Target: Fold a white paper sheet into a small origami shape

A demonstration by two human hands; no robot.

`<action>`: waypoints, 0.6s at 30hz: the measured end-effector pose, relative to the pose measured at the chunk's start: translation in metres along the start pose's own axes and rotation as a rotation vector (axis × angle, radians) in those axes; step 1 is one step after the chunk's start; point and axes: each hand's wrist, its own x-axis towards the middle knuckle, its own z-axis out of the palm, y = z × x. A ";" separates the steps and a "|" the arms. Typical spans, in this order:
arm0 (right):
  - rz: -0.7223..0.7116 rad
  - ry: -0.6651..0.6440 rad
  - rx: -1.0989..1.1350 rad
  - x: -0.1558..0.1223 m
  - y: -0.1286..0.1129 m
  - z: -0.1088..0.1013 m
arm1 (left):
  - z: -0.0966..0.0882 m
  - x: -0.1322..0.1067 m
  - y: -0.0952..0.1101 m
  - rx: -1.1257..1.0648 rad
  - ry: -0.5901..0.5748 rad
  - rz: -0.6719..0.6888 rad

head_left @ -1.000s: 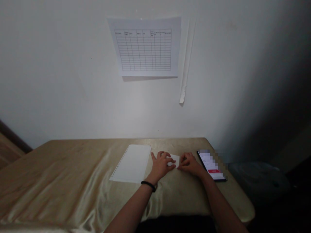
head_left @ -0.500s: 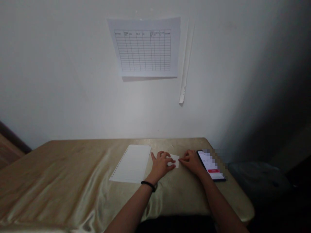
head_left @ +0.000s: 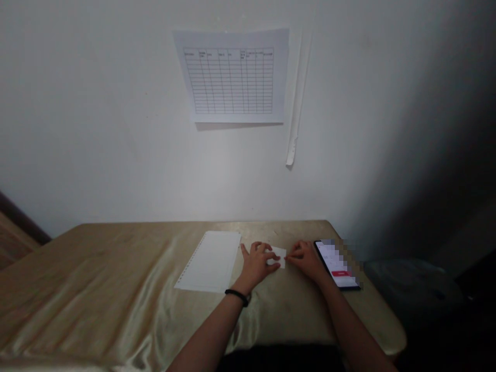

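A small folded white paper (head_left: 279, 255) lies on the tan satin-covered table (head_left: 116, 289). My left hand (head_left: 257, 263), with a black band at the wrist, rests on the paper's left part with its fingers spread flat. My right hand (head_left: 305, 258) pinches the paper's right edge with fingers together. A larger white sheet with punched holes (head_left: 211, 261) lies flat just left of my left hand.
A lit phone (head_left: 336, 264) lies right of my right hand, near the table's right edge. A printed grid sheet (head_left: 231, 76) hangs on the white wall behind, with a strip of tape (head_left: 296, 108) beside it. Dark space lies to the right of the table.
My right hand has moved up from the paper's lower right corner to its right edge. My left hand has stayed on the paper.
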 end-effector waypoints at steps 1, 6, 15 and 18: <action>-0.006 -0.028 0.027 -0.001 -0.002 -0.001 | 0.000 0.000 0.000 0.001 0.001 -0.001; -0.024 -0.136 0.114 -0.005 -0.008 -0.004 | 0.001 0.000 -0.001 0.003 0.007 0.000; 0.022 -0.006 -0.083 0.000 0.000 0.001 | 0.000 0.000 0.000 0.003 0.010 0.007; 0.046 0.042 -0.196 0.004 0.000 0.001 | 0.000 0.000 0.000 0.002 0.006 0.004</action>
